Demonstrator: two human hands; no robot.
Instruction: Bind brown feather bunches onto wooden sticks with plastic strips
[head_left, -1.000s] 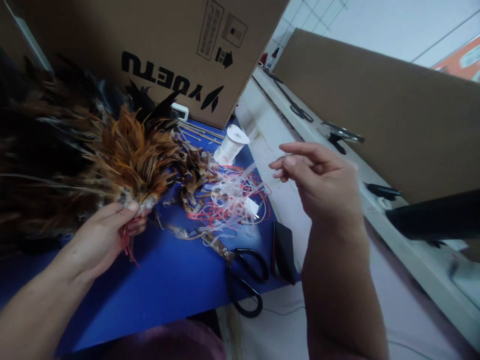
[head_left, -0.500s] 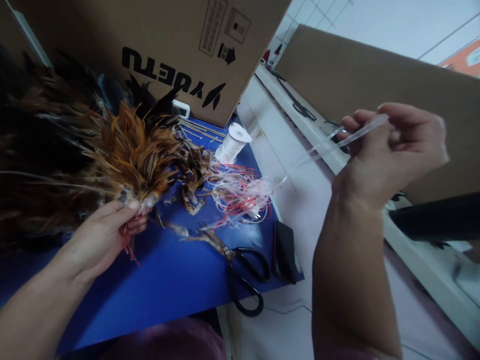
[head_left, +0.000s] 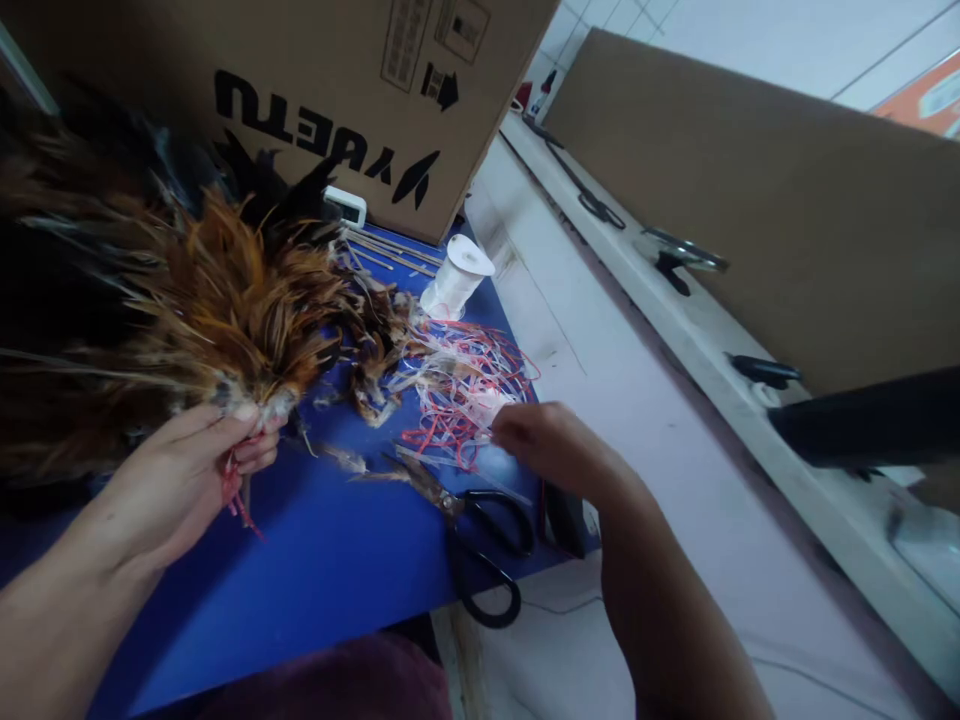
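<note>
My left hand (head_left: 206, 455) is closed around the base of a thick bunch of brown, orange and black feathers (head_left: 247, 290). Red strings (head_left: 238, 495) hang below its fingers. On the right, my right hand (head_left: 555, 445) is at the edge of a tangled heap of red and clear plastic strips (head_left: 469, 385). Its fingers are curled and seen from the back, so what they hold is hidden. Between the hands lie black-handled scissors (head_left: 450, 505), beside small loose feathers (head_left: 345, 460).
A white spool (head_left: 457, 275) stands behind the strips, near thin sticks (head_left: 390, 250). A large cardboard box (head_left: 337, 60) rises at the back of the blue table (head_left: 322, 590). A dark phone-like object (head_left: 562, 520) lies at the right corner. A ledge (head_left: 720, 340) runs beyond.
My right hand has come down and left from the raised position, where it held a clear strip, to the heap. My left hand keeps its hold on the feathers. The view has shifted slightly.
</note>
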